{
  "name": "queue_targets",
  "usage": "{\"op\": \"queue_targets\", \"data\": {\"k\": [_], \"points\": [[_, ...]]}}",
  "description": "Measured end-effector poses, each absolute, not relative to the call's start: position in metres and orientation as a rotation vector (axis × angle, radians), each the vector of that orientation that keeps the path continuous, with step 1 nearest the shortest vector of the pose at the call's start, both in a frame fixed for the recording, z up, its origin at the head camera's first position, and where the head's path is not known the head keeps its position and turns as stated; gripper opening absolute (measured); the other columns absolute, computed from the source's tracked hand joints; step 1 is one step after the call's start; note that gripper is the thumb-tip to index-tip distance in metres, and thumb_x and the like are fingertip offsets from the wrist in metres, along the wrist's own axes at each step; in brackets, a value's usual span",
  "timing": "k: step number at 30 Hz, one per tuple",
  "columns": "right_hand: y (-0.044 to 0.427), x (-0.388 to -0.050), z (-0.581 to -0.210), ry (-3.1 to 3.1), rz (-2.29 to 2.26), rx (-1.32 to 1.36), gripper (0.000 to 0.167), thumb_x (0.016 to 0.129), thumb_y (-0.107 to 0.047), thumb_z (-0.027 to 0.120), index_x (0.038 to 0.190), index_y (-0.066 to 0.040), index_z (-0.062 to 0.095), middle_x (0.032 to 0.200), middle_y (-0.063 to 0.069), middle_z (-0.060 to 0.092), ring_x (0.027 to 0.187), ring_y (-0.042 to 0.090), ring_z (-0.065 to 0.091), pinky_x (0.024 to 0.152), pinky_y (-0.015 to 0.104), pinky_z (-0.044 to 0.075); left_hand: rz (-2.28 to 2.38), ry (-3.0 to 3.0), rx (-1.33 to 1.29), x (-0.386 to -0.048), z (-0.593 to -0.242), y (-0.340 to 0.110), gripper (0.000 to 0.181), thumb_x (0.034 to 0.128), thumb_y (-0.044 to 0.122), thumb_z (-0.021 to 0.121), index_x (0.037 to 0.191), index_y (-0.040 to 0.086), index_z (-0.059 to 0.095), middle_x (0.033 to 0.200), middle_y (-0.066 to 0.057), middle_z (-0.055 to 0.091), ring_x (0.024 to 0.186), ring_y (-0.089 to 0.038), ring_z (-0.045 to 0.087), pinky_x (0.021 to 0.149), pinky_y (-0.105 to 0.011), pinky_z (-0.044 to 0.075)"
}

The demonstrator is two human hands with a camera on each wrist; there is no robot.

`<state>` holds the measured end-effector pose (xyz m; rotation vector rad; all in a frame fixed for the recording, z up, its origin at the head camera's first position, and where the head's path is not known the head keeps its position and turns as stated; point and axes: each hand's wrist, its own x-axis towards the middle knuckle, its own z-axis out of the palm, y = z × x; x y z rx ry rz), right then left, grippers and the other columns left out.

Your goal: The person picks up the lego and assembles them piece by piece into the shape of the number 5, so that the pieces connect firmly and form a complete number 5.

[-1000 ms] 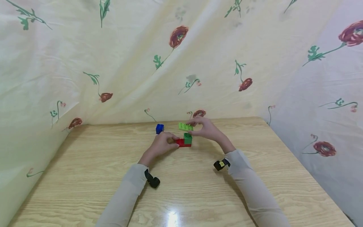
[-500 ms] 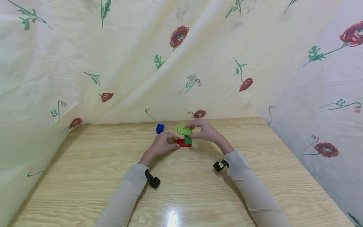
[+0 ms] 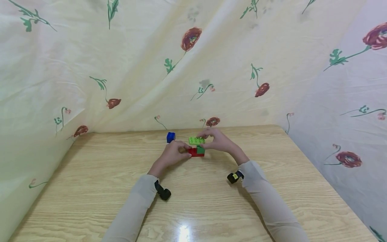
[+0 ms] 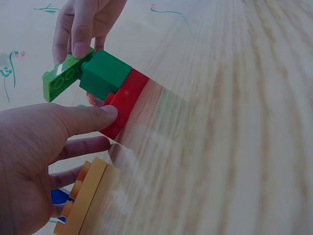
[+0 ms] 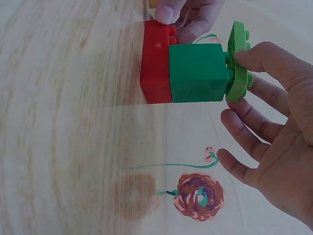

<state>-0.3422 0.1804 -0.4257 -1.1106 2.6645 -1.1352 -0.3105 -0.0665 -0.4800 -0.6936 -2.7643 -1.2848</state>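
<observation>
A red brick [image 3: 197, 155] lies on the table with a dark green brick [image 5: 198, 73] standing on one end of it. My left hand [image 3: 173, 154] pinches the red brick [image 4: 128, 100] at its other end between thumb and fingers. A thin light green plate [image 3: 196, 140] with studs rests on or just over the dark green brick's studs, slightly tilted in the right wrist view. My right hand [image 3: 218, 140] pinches that light green plate [image 5: 238, 63] by its edges. Whether the plate is fully seated I cannot tell.
A blue brick [image 3: 170, 137] stands behind my left hand. An orange-yellow brick [image 4: 89, 198] lies beside the left fingers, mostly hidden in the head view. A flowered cloth [image 3: 142, 84] hangs at the table's [image 3: 199, 195] back edge.
My right hand has brought the light green plate forward and down from behind the dark green brick to its top. The left hand has stayed on the red brick.
</observation>
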Motion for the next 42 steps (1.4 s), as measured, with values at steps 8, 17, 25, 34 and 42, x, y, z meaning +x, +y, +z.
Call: {"op": "queue_targets", "data": {"k": [8,17,25,34,42], "points": [[0.1802,-0.3421,-0.4263,2.667,-1.128,-1.129,0.034,0.087,-0.007,0.076,0.121,-0.005,0.073,0.118,0.014,0.071,0.107,0.031,0.063,0.097,0.061,0.05,-1.28,-2.753,-0.686,-0.311,-0.4808,-0.0657,0.026,0.0873,0.018,0.082,0.111,0.009,0.078,0.119,-0.005,0.075,0.122,-0.026,0.063,0.11,-0.051,0.046],[0.1804,-0.3431,-0.427,2.637,-1.148,-1.106,0.035,0.087,-0.006,0.075,0.122,-0.005,0.072,0.122,0.014,0.071,0.108,0.031,0.063,0.098,0.062,0.049,-1.287,-2.758,-0.679,-0.3113,-0.481,-0.0654,0.025,0.0874,0.018,0.082,0.111,0.009,0.078,0.12,-0.004,0.075,0.123,-0.026,0.062,0.11,-0.051,0.045],[0.1819,-0.3416,-0.4251,2.633,-1.106,-1.092,0.035,0.09,-0.012,0.076,0.124,-0.007,0.071,0.119,0.012,0.07,0.108,0.03,0.063,0.099,0.062,0.048,-1.3,-2.761,-0.665,-0.3124,-0.4819,-0.0653,0.025,0.0872,0.018,0.082,0.11,0.009,0.078,0.119,-0.004,0.075,0.124,-0.026,0.06,0.109,-0.05,0.046],[0.1842,-0.3436,-0.4233,2.637,-1.058,-1.11,0.035,0.09,-0.014,0.076,0.124,-0.006,0.071,0.121,0.013,0.07,0.107,0.029,0.064,0.097,0.06,0.051,-1.306,-2.768,-0.66,-0.3124,-0.4809,-0.0652,0.024,0.0867,0.019,0.083,0.109,0.009,0.078,0.12,-0.004,0.074,0.123,-0.025,0.061,0.108,-0.049,0.047],[0.1858,-0.345,-0.4211,2.634,-1.026,-1.087,0.036,0.09,-0.012,0.074,0.125,-0.006,0.071,0.124,0.014,0.069,0.108,0.03,0.065,0.099,0.061,0.05,-1.309,-2.764,-0.655,-0.3129,-0.4815,-0.0649,0.023,0.0863,0.017,0.083,0.108,0.01,0.079,0.119,-0.005,0.075,0.121,-0.024,0.063,0.108,-0.048,0.047]]}}
